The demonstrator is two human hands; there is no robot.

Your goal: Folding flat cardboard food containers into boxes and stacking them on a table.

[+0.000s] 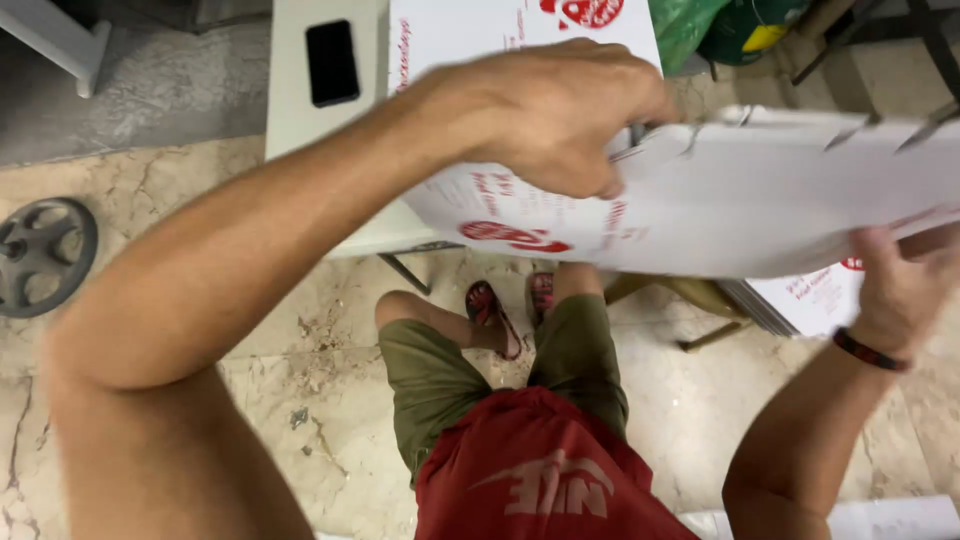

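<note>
Both hands grip a flat white cardboard box: left hand fingers curled shut, right hand clasping its edge.

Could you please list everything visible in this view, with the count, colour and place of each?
Flat cardboard box: one, white with red print, held across the upper right.
Stack of flat boxes: one stack, white with red print, right, under the held one.
Phone: one, black, on the table at top.
Table: one, cream, top centre.
Wheel-shaped disc: one, dark grey, on the floor at left.
Bags: green, top right; count unclear.
Floor: beige marble.
Sandals: two, red and black, centre.
Left hand: gripping the box's edge.
Right hand: supporting the box at right, dark wristband.
</note>
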